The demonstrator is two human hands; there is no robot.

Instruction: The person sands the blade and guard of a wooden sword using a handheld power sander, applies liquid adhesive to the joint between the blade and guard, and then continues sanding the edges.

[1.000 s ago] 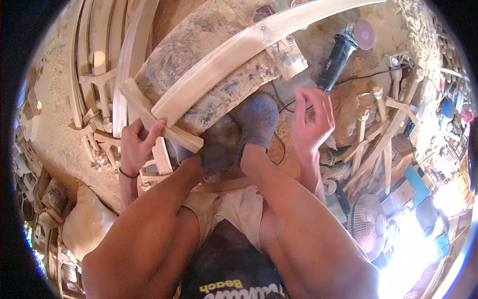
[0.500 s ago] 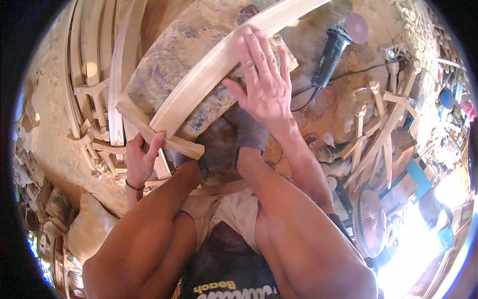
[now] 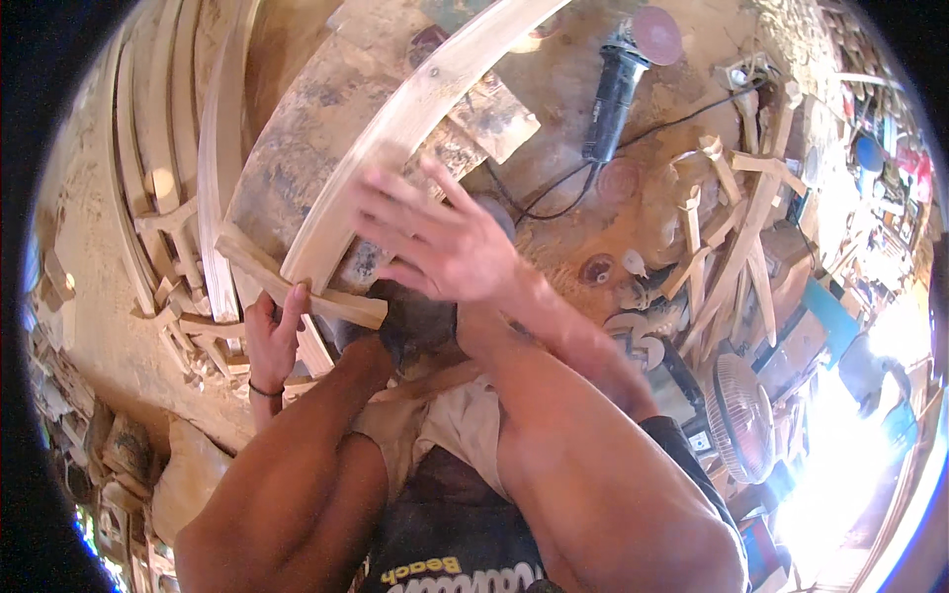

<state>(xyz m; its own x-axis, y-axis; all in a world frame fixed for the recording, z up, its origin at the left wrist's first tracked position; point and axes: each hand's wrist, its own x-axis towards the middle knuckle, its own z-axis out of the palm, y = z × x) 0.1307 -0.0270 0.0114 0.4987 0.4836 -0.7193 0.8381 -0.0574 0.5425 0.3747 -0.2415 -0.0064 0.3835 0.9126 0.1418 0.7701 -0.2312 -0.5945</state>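
Our left grip point(image 3: 272, 341) pinches the short bar point(image 3: 348, 307); from it, the long board point(image 3: 395, 124) slants upper-right, past our spread right grip point(image 3: 450, 252)

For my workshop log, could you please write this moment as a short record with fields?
Left hand: holds the short wooden piece, thumb on top, at the near end of the long curved board
Right hand: open, blurred, beside the board; contact cannot be told
Under the board: blotched slab
Power tool: black angle grinder with reddish disc, lying right of the slab
Far left: long wooden strips
Lower right: fan
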